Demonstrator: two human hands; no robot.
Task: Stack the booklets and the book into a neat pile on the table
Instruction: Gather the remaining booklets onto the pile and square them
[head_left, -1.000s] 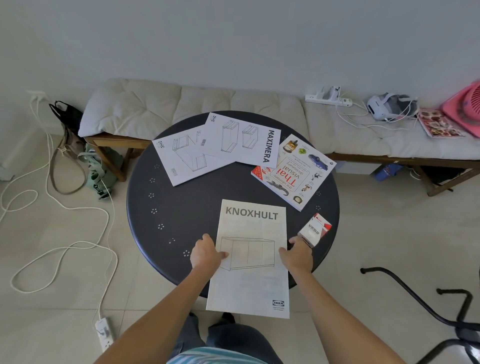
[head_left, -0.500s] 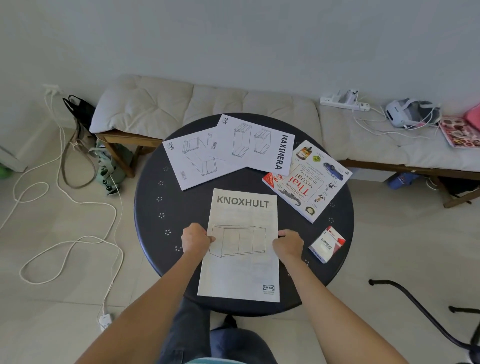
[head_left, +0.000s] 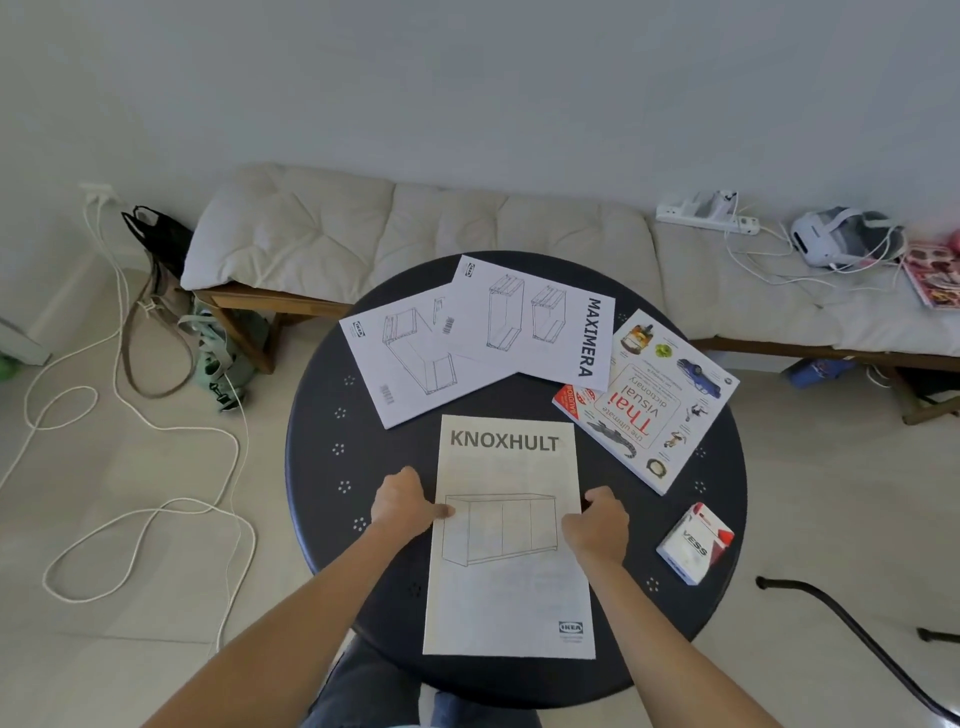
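On the round dark table (head_left: 322, 467) the KNOXHULT booklet (head_left: 509, 582) lies flat near the front edge. My left hand (head_left: 405, 501) grips its left edge and my right hand (head_left: 597, 525) grips its right edge. Behind it, the MAXIMERA booklet (head_left: 535, 322) overlaps another white booklet (head_left: 410, 364) at the back left. The Thai visual dictionary book (head_left: 649, 400) lies at the back right, one corner tucked under the MAXIMERA booklet.
A small red and white VESS box (head_left: 696, 543) sits on the table's right side. Behind the table stands a cushioned bench (head_left: 415, 223) with a power strip (head_left: 706, 215) and headset (head_left: 841, 236). Cables (head_left: 156, 509) and bags (head_left: 171, 312) lie on the floor at left.
Both hands have slid the KNOXHULT booklet away from me, from overhanging the front edge to lying fully on the table. The camera view has shifted too.
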